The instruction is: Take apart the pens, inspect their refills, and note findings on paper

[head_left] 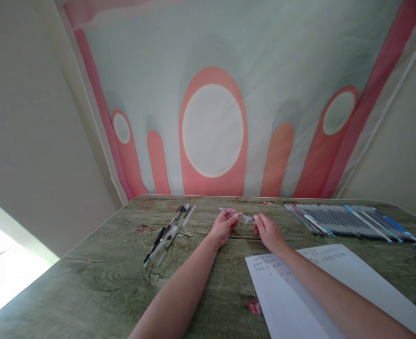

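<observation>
A slim clear pen [245, 217] is held level above the table between both hands. My left hand [224, 227] is closed around its left part, with one end sticking out past the fingers. My right hand [267, 230] pinches the dark right end between thumb and fingers. Whether that end is a cap or the tip is too small to tell. Left of my hands lies a loose group of pen parts: a black pen [154, 245], a clear tube [189, 215] and several thin refills and caps.
A long row of grey and coloured pens [338, 220] lies side by side at the right. White paper [300, 292] with handwriting lies under my right forearm. The wood-grain table [98, 278] meets a wall with a pink and grey backdrop [213, 186].
</observation>
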The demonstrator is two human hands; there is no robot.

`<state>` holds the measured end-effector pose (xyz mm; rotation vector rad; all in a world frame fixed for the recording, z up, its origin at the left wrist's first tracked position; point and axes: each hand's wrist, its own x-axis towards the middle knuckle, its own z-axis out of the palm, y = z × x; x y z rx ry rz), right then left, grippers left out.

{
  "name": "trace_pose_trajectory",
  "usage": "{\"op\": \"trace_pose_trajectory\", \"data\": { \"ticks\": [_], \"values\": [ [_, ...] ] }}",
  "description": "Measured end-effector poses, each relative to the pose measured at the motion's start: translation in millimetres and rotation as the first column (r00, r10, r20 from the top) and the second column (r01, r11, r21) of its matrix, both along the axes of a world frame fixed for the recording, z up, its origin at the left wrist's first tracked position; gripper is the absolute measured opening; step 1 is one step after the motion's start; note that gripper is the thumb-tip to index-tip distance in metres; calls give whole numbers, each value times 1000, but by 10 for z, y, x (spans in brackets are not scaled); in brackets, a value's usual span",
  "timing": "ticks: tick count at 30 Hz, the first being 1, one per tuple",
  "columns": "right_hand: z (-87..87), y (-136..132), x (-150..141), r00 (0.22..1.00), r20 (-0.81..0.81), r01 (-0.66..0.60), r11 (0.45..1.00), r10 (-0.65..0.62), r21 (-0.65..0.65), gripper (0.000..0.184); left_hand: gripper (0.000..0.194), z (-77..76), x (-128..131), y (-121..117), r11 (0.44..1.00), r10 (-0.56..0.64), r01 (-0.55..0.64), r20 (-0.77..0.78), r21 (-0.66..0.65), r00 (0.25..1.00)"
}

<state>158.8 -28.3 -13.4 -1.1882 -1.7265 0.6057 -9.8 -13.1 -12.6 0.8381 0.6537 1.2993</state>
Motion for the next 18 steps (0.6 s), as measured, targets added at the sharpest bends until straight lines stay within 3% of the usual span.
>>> {"op": "trace_pose_trajectory", "data": {
  "ticks": [7, 18],
  "values": [
    [47, -44, -6, 996, -67, -55, 998, 54, -11, 31, 30, 12, 2, 5, 1000, 20, -19, 12, -21, 1000],
    [15, -25, -3, 984, -164, -76, 994, 64, -72, 38, 31, 28, 10, -11, 1000, 12, -12, 19, -14, 1000]
  ]
}}
